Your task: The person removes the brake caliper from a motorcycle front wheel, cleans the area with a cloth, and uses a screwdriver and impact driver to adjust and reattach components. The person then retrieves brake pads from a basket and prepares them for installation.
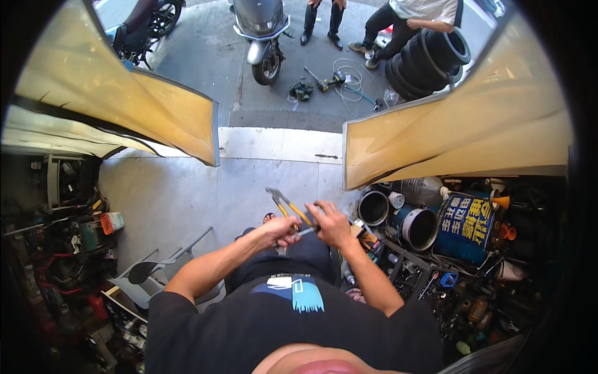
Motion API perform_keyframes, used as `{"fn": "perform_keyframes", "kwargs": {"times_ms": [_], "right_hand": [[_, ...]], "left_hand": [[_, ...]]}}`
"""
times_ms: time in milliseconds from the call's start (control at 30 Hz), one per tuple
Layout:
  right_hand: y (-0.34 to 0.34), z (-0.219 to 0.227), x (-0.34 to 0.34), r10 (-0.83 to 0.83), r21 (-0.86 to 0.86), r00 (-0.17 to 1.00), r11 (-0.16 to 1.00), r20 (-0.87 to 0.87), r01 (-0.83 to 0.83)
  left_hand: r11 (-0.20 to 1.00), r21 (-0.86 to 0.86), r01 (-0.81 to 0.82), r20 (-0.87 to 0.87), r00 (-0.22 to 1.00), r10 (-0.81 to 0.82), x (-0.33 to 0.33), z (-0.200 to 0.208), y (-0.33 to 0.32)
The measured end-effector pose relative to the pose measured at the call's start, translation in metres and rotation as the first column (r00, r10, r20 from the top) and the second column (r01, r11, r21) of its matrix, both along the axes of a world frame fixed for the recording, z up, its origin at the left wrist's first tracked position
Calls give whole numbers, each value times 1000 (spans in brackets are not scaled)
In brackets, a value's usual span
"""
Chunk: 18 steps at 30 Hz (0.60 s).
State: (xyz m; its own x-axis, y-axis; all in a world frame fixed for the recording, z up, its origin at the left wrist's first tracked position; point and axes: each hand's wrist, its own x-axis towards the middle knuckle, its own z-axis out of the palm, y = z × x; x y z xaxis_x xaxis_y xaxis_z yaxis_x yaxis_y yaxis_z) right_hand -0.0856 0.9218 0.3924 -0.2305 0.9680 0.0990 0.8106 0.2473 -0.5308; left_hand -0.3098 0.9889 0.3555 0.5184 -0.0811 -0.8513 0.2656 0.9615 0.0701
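Pliers with yellow handles (294, 209) and a dark metal head are held in front of my body, their jaws pointing forward and left. The handles are spread apart. My left hand (281, 231) is closed at the end of the left handle. My right hand (331, 224) is at the end of the right handle, with its fingers bent around it. A short, thin, pale piece (305, 232) shows between the two hands below the handles; I cannot make out what it is.
A grey chair (163, 271) stands at my left. Open cans (418, 228), a blue drum (464, 234) and loose tools crowd the right. Yellow curtains (392, 149) flank the doorway. Outside are a scooter (258, 31), stacked tyres (430, 62), a power tool (338, 77) and two people.
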Motion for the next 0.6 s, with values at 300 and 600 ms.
{"fn": "perform_keyframes", "kwargs": {"times_ms": [300, 600], "right_hand": [[256, -241, 73, -700, -590, 702, 625, -132, 512], [644, -472, 132, -843, -833, 218, 528, -492, 164]], "left_hand": [[919, 252, -302, -15, 949, 316, 14, -103, 275], [892, 317, -322, 154, 946, 286, 140, -316, 526]]}}
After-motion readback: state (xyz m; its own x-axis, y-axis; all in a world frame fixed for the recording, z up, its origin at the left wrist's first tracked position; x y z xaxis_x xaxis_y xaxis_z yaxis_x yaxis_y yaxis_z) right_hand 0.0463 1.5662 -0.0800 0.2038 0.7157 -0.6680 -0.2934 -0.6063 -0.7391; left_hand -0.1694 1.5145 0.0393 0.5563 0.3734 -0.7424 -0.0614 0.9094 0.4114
